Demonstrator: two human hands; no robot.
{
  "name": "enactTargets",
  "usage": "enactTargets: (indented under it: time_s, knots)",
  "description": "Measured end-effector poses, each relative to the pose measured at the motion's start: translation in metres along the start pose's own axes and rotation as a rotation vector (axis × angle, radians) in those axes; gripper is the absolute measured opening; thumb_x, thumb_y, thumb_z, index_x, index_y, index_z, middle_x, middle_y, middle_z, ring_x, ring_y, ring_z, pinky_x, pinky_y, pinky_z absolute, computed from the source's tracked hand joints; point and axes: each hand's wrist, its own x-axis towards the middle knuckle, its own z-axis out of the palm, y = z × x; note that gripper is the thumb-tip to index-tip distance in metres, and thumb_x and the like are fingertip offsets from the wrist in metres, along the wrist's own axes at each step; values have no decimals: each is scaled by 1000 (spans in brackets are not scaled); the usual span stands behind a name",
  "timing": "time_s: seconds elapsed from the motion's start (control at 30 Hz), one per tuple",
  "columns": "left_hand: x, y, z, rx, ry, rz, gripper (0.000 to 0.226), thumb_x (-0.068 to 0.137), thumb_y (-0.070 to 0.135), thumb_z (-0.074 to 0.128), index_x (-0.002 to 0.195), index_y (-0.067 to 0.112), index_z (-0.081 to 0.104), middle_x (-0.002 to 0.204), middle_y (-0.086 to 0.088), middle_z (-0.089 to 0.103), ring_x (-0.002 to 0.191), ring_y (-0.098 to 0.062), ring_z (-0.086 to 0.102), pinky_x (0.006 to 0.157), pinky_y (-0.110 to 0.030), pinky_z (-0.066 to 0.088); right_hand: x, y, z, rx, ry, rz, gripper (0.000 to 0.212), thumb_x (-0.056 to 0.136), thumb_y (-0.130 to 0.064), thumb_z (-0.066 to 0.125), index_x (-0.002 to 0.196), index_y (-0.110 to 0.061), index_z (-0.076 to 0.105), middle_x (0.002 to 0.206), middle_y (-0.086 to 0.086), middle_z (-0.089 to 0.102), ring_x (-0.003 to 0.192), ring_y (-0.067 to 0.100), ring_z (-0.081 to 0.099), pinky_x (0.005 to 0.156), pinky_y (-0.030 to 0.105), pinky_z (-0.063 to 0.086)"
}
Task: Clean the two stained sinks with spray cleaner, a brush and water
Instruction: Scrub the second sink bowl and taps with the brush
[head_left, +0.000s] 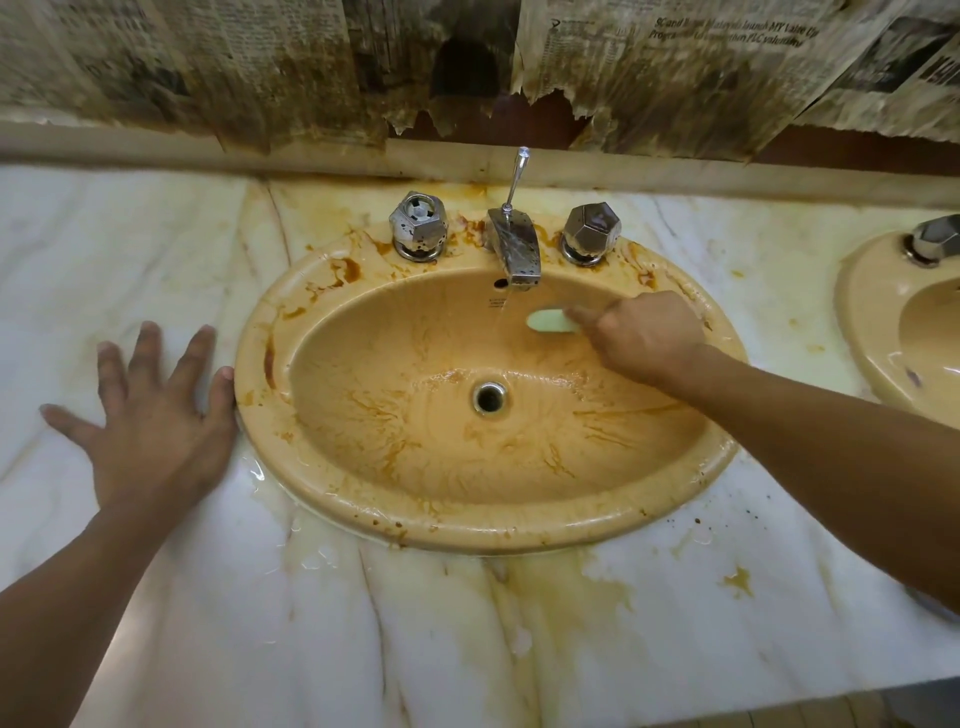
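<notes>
Glossy stained ceramic sink (332, 499), chrome tap (514, 249), veined marble counter (363, 623), torn newspaper (208, 67).

Left hand (150, 415) splayed flat; right hand (641, 338) grips brush (546, 320).

Both bare: left hand (156, 415), right hand (641, 338); forearms uncovered right to the near frame edges.

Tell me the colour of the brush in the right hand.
Pale whitish-green brush, seen in the head view.
</notes>
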Motion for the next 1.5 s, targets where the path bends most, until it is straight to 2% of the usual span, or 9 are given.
enactTargets:
  time_s: [0.2, 0.37, 0.53, 0.8, 1.03, 1.13, 1.27, 1.4, 1.5]
  knots:
    - [3, -5, 1, -38, 3, 23, 63, 101, 73, 14, 160, 49, 17, 172, 3, 11, 159, -26, 0, 114, -82, 10, 10, -19, 10, 68, -103, -43, 46, 108, -36, 40, 154, -36, 38, 76, -6, 56, 60, 13, 56, 43, 28, 43]
    - [1, -2, 0, -18, 3, 9, 60, 104, 69, 17, 160, 49, 17, 172, 3, 9, 159, -24, -1, 115, -82, 7, -12, 3, 21, 261, -504, -180, 39, 101, -48, 48, 138, -46, 60, 128, -11, 64, 116, 14, 53, 89, 34, 51]
    - [1, -2, 0, -3, 5, 11, 58, 105, 67, 17, 160, 49, 16, 173, 4, 8, 160, -22, -2, 114, -83, 5, -3, -14, 20, 132, -250, 21, 47, 104, -37, 39, 150, -44, 44, 90, -4, 55, 87, 20, 62, 65, 33, 53]
    - [0, -1, 0, 13, 5, 14, 57, 106, 64, 19, 160, 47, 18, 172, 2, 10, 159, -25, 0, 113, -84, 5, -21, -45, 11, 655, -727, -233, 31, 98, -40, 62, 128, -41, 71, 129, -11, 65, 112, 11, 55, 98, 30, 46]
    - [1, -2, -2, -32, 8, 34, 63, 101, 71, 15, 160, 47, 18, 172, 0, 12, 159, -30, 2, 111, -84, 12, -32, -24, 20, 576, -589, -15, 35, 99, -46, 55, 133, -44, 65, 136, -9, 61, 119, 16, 55, 98, 37, 48]
    - [1, -2, -2, -38, 8, 45, 63, 101, 71, 15, 160, 46, 19, 171, -1, 12, 158, -31, 2, 112, -84, 13, -47, -47, 8, 824, -779, -114, 26, 96, -45, 63, 121, -48, 72, 131, -9, 64, 116, 16, 58, 104, 34, 47]
    - [1, -1, -1, -16, 4, 17, 61, 103, 68, 17, 160, 47, 16, 172, 2, 9, 159, -27, 0, 111, -84, 10, -25, -17, -16, 549, -937, -103, 23, 91, -46, 63, 109, -42, 76, 120, 8, 73, 89, 30, 70, 72, 35, 53]
    - [1, -1, -1, -27, 1, 20, 58, 104, 67, 19, 159, 47, 16, 172, 3, 9, 160, -25, -1, 111, -85, 7, -23, -27, -6, 318, -809, -137, 32, 98, -40, 52, 118, -27, 73, 118, 0, 72, 105, 25, 69, 92, 43, 58]
    - [0, -1, -1, -15, 1, 19, 57, 106, 64, 21, 159, 47, 18, 172, 3, 10, 160, -25, -1, 112, -84, 4, -30, -51, -12, 716, -893, -80, 26, 102, -39, 55, 123, -36, 71, 70, -2, 63, 54, 20, 57, 56, 26, 51]
